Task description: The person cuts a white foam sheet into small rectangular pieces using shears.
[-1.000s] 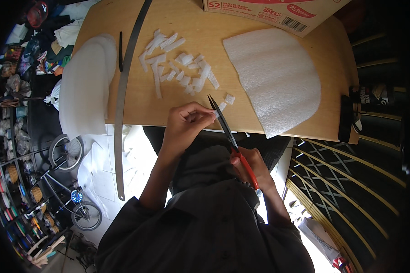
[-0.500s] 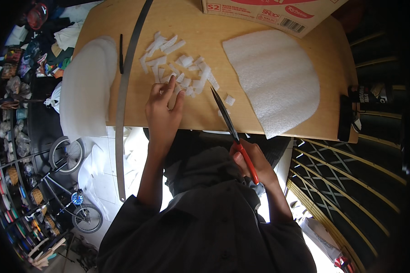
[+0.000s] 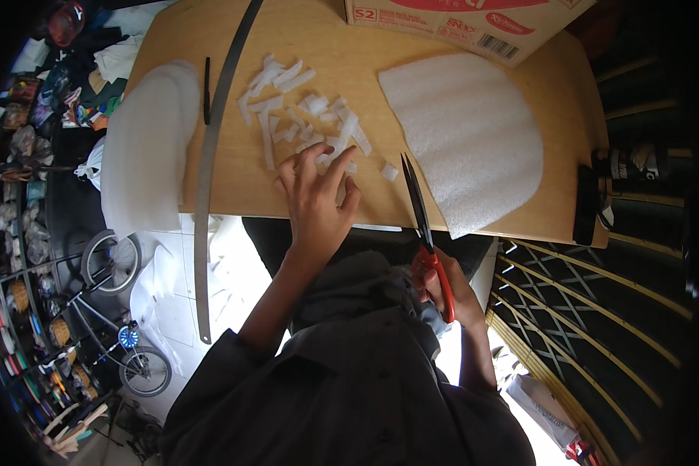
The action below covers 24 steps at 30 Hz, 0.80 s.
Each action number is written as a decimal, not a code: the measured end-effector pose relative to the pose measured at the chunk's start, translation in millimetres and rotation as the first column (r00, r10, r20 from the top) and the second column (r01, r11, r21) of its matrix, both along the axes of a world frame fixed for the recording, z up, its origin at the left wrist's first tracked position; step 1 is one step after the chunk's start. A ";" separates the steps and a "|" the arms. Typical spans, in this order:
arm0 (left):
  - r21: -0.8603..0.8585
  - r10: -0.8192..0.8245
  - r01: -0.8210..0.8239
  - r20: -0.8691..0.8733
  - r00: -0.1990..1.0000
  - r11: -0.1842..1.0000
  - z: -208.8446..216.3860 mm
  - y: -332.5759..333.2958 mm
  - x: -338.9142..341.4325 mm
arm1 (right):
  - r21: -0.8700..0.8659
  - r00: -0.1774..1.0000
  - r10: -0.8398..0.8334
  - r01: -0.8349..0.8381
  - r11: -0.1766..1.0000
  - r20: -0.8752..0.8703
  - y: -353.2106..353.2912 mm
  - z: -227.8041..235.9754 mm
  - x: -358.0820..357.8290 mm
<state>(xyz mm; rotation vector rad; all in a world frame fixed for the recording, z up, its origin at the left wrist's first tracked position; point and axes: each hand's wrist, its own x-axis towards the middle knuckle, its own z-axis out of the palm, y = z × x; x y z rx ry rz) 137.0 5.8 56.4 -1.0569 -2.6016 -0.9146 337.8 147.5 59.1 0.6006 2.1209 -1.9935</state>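
My left hand (image 3: 318, 190) reaches over the table's near edge with its fingers spread and bent. Its fingertips are at the near side of a loose heap of cut white foam strips and small squares (image 3: 268, 75); whether they press on a piece I cannot tell. In my right hand (image 3: 450, 283) is a pair of scissors (image 3: 417, 202) with red handles and dark blades, the blades together and pointing up and away. A single foam square (image 3: 390, 171) lies left of the blade tip. To the right of the scissors spreads a large white foam sheet (image 3: 474, 132) with a rounded side.
A long metal ruler (image 3: 210, 171) crosses the table (image 3: 326, 39) and overhangs its near edge. Left of it are a black pen (image 3: 206, 92) and stacked foam sheets (image 3: 147, 147). A cardboard box (image 3: 466, 27) stands at the back. A folding gate (image 3: 582, 295) is on the right.
My left hand has moved right and a little nearer along the foam pieces. My right hand has shifted the scissors right, toward the large sheet.
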 end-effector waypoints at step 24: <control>-0.031 0.097 -0.104 -0.170 0.981 0.994 -11.4 13.9 -63.5 | -0.027 0.999 0.018 -0.019 0.999 -0.031 -5.3 -1.5 -3.7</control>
